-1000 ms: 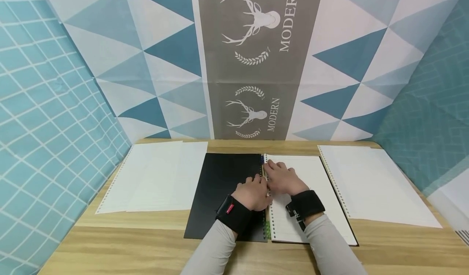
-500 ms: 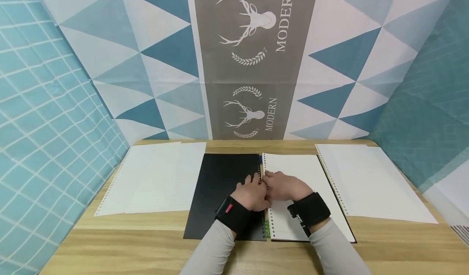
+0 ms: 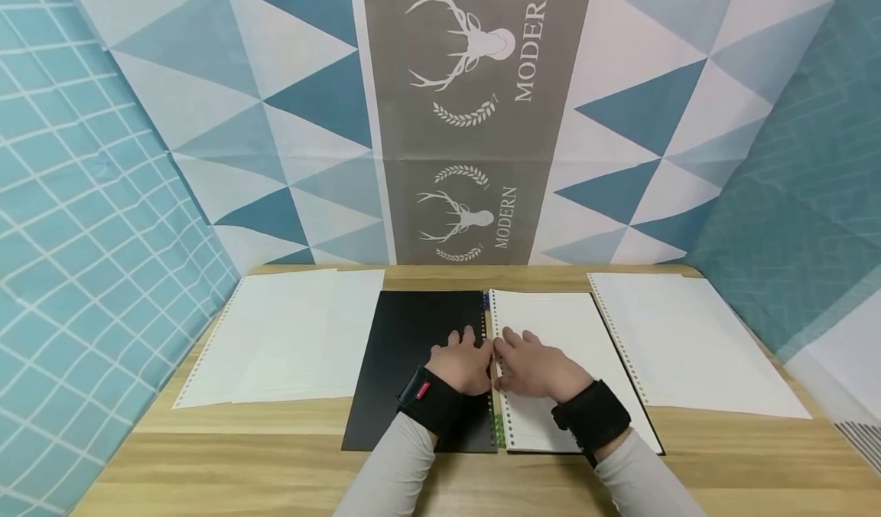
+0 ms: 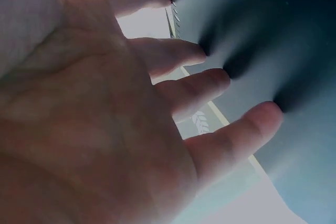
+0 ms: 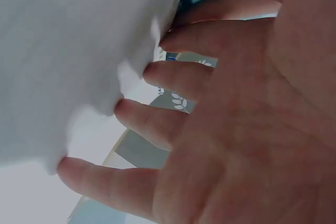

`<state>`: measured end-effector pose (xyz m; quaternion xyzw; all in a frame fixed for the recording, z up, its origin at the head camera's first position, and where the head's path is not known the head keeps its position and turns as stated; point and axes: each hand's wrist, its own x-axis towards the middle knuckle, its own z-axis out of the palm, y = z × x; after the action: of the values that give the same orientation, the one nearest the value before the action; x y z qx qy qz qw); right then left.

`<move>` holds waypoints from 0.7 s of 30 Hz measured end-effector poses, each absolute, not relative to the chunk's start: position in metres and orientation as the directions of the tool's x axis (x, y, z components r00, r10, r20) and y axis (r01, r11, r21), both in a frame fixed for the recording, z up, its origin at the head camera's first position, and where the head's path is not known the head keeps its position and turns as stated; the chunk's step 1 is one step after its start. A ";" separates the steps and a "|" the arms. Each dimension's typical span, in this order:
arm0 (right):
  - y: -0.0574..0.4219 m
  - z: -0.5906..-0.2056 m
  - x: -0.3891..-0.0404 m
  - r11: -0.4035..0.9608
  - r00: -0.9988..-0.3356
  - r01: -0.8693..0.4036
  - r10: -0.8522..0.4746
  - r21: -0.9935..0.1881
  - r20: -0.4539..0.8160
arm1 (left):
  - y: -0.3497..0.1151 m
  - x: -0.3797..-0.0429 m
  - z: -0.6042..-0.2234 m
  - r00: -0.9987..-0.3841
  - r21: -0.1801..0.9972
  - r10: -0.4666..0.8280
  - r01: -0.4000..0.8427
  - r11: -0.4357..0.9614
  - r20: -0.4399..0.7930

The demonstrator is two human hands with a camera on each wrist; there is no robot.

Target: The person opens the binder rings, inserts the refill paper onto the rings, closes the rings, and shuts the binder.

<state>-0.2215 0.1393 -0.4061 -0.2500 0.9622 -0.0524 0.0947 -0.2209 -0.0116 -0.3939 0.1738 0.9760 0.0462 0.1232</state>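
Head view: open black loose-leaf binder (image 3: 385, 425), white punched paper (image 3: 551, 310) in its right half, on a pale wooden table (image 3: 261, 456). Left hand (image 3: 460, 365) touches black left cover (image 3: 413, 330), right hand (image 3: 537, 365) the paper, fingers spread; wood grain runs along the binder's near edge.

hands (image 3: 460, 365) (image 3: 537, 369): 2 | binder (image 3: 406, 356): 1 | paper piles (image 3: 282, 341) (image 3: 688, 341): 2 | wristbands (image 3: 433, 406) (image 3: 593, 417): 2 | sleeves (image 3: 388, 467) (image 3: 647, 479): 2 | deer prints (image 3: 489, 43) (image 3: 475, 217): 2

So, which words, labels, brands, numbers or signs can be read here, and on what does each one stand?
"MODERN": sideways on the grey wall panel, by the upper deer head.
"MODERN": same panel, by the lower deer head.
Red label on the left wristband: too small to read.
Tiny marks on the panel: unreadable.
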 end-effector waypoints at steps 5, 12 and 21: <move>0.134 -0.408 -0.212 0.889 -0.879 -0.450 -0.457 -0.080 -0.132 | -0.013 -0.224 -0.395 -0.917 0.114 0.343 0.325 0.939 -0.205; 0.133 -0.403 -0.197 0.856 -0.842 -0.515 -0.517 -0.058 -0.153 | -0.015 -0.227 -0.395 -0.911 0.134 0.354 0.331 0.934 -0.212; 0.151 -0.390 -0.198 0.826 -0.750 -0.499 -0.563 -0.263 -0.346 | -0.017 -0.224 -0.392 -0.901 0.161 0.370 0.340 0.926 -0.225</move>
<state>-0.1978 0.1511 -0.3904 -0.2848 0.9323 -0.0774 0.2091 -0.2242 -0.0171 -0.3922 0.1826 0.9732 0.0592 0.1267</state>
